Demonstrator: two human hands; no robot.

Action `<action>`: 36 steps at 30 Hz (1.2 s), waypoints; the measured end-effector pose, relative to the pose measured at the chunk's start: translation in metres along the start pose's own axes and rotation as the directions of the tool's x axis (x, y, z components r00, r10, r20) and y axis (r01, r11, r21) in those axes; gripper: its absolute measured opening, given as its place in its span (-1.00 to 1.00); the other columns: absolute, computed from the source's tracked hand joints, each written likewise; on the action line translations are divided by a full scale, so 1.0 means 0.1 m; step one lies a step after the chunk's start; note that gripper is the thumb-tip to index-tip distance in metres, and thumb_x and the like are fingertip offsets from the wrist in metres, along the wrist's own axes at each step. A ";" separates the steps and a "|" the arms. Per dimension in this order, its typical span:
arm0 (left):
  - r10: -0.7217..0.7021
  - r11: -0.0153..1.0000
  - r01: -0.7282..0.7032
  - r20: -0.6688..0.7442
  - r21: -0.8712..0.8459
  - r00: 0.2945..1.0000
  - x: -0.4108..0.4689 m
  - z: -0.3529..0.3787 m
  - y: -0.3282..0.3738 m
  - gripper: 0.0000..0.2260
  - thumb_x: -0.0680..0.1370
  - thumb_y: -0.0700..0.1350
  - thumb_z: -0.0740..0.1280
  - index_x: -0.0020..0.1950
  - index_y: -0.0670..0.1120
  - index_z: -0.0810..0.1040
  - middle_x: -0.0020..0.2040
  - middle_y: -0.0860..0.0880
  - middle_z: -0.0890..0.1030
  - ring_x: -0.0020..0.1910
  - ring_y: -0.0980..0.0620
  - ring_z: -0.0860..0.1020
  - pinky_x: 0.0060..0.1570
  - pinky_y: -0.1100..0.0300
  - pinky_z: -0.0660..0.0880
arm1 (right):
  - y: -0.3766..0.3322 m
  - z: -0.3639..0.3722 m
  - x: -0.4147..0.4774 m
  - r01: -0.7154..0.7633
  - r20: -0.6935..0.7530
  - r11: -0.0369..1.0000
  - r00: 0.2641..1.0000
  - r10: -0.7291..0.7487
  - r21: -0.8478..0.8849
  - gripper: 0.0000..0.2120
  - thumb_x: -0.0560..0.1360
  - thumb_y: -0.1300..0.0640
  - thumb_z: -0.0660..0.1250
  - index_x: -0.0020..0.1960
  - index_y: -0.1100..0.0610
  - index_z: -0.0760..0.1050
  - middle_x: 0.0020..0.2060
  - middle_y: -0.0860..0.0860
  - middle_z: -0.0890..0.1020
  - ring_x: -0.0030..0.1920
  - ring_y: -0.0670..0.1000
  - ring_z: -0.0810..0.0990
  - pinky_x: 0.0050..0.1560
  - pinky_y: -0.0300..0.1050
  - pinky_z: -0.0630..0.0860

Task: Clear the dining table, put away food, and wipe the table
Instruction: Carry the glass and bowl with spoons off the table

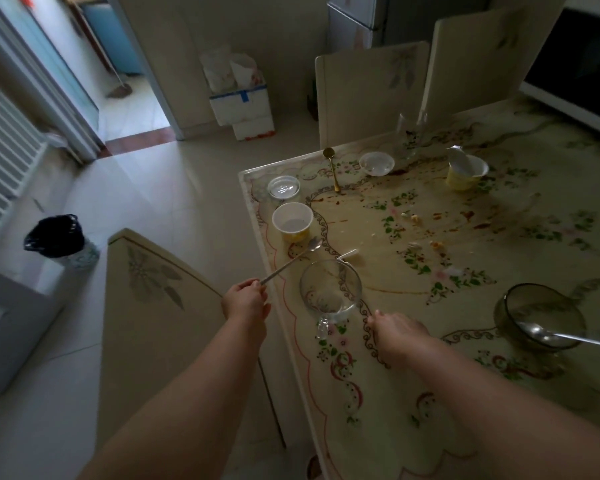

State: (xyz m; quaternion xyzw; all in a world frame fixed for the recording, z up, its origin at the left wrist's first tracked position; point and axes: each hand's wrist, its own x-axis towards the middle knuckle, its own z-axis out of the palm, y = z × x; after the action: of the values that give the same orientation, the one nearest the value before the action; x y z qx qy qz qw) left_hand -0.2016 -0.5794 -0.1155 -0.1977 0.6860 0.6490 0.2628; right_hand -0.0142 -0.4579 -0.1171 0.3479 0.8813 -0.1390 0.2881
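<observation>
My left hand [245, 301] hangs just off the table's left edge, shut on the handle of a long silver spoon [302, 254] whose bowl lies near a white-and-yellow cup [292, 221]. A clear glass mug [329, 292] stands near the table's edge, with my right hand [399, 332] beside it on the flowered table [378, 393], fingers loose and nothing seen in them. Also on the table are a small glass dish [284, 187], a gold spoon [333, 169], a white bowl [377, 163], a yellow yogurt cup [465, 173], a tall glass [411, 133] and a smoked glass bowl [537, 315] holding a spoon.
Brown stains [430, 188] and food crumbs [437, 244] are spread over the table's middle. One chair [153, 306] stands at the near left and two chairs [368, 91] at the far side. A bin with a black bag [61, 240] stands on the floor at left. A microwave [582, 64] sits far right.
</observation>
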 end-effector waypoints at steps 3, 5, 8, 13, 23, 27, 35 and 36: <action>0.006 1.000 -0.007 0.017 0.029 1.000 -0.13 -0.07 0.03 -0.81 0.61 -0.24 0.20 -0.16 -0.07 0.50 -0.24 -0.03 0.53 -0.33 0.11 0.45 -0.35 0.21 0.39 | 0.04 0.02 -0.03 0.055 -0.001 0.998 0.998 -0.055 -0.009 -0.40 0.56 0.35 0.13 0.54 0.09 0.08 0.53 0.00 0.15 0.47 0.06 0.24 0.41 0.02 0.30; 0.008 0.998 -0.010 0.029 0.061 1.000 -0.24 -0.11 0.03 -0.85 0.62 -0.23 0.20 -0.10 -0.09 0.51 -0.23 -0.05 0.53 -0.33 0.10 0.45 -0.36 0.21 0.39 | 0.08 0.05 -0.03 0.094 0.015 0.996 0.995 -0.094 0.009 -0.39 0.55 0.36 0.13 0.54 0.08 0.08 0.55 0.00 0.05 0.50 0.07 0.17 0.45 0.04 0.24; 0.035 0.995 -0.038 0.034 0.091 0.999 -0.38 -0.15 -0.01 -0.86 0.61 -0.24 0.20 -0.06 -0.10 0.52 -0.24 -0.05 0.52 -0.31 0.09 0.45 -0.33 0.21 0.41 | 0.16 0.08 0.00 0.087 0.024 0.988 0.996 -0.091 0.126 -0.47 0.55 0.30 0.17 0.48 0.03 0.23 0.50 0.02 0.22 0.44 0.09 0.29 0.37 -0.01 0.35; 0.127 0.980 -0.129 0.022 0.149 0.992 -0.54 -0.09 -0.04 -0.88 0.60 -0.25 0.21 -0.07 -0.13 0.53 -0.27 -0.06 0.51 -0.32 0.07 0.44 -0.34 0.21 0.40 | 0.23 0.09 -0.03 0.030 -0.055 0.961 0.998 -0.015 0.273 -0.69 0.55 0.22 0.17 0.25 0.03 0.48 0.17 0.01 0.55 0.05 0.01 0.55 0.05 -0.13 0.54; 0.241 0.931 -0.234 0.006 0.280 0.970 -0.67 0.12 -0.12 -0.88 0.57 -0.15 0.29 0.03 -0.16 0.56 -0.20 -0.07 0.56 -0.25 -0.01 0.50 -0.21 0.12 0.49 | 0.35 0.06 -0.14 0.081 -0.127 0.948 0.991 -0.043 0.308 -0.59 0.57 0.21 0.20 0.41 0.02 0.37 0.31 0.01 0.49 0.24 0.04 0.51 0.18 -0.13 0.50; 0.274 0.899 -0.260 0.011 0.352 0.962 -0.67 0.19 -0.19 -0.88 0.56 -0.10 0.30 0.03 -0.10 0.56 -0.10 -0.07 0.60 -0.09 -0.06 0.56 0.05 0.00 0.56 | 0.39 0.04 -0.16 0.123 -0.177 0.936 0.982 -0.066 0.330 -0.55 0.58 0.17 0.22 0.46 0.03 0.30 0.38 0.00 0.42 0.32 0.03 0.45 0.23 -0.14 0.43; 0.271 0.902 -0.241 -0.037 0.357 0.962 -0.61 0.26 -0.24 -0.93 0.56 -0.08 0.30 -0.04 -0.06 0.53 -0.05 -0.10 0.63 -0.06 -0.08 0.58 0.09 -0.05 0.57 | 0.48 0.13 -0.20 0.148 -0.169 0.920 0.981 -0.091 0.364 -0.52 0.57 0.14 0.26 0.47 0.03 0.27 0.43 0.00 0.37 0.41 0.03 0.37 0.38 -0.09 0.35; 0.264 0.907 -0.234 -0.041 0.350 0.964 -0.60 0.26 -0.25 -0.94 0.56 -0.08 0.30 -0.04 -0.06 0.53 -0.05 -0.10 0.62 -0.06 -0.08 0.58 0.09 -0.04 0.56 | 0.49 0.13 -0.20 0.149 -0.176 0.917 0.980 -0.088 0.370 -0.52 0.57 0.15 0.26 0.47 0.02 0.27 0.43 -0.01 0.37 0.39 0.02 0.39 0.36 -0.09 0.38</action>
State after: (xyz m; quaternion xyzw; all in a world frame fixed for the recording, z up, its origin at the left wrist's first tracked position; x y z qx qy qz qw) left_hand -0.1362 -0.5596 -0.0984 -0.0879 0.8187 0.5387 0.1781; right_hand 0.0370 -0.4394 -0.1171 0.3530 0.8766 -0.2974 0.1360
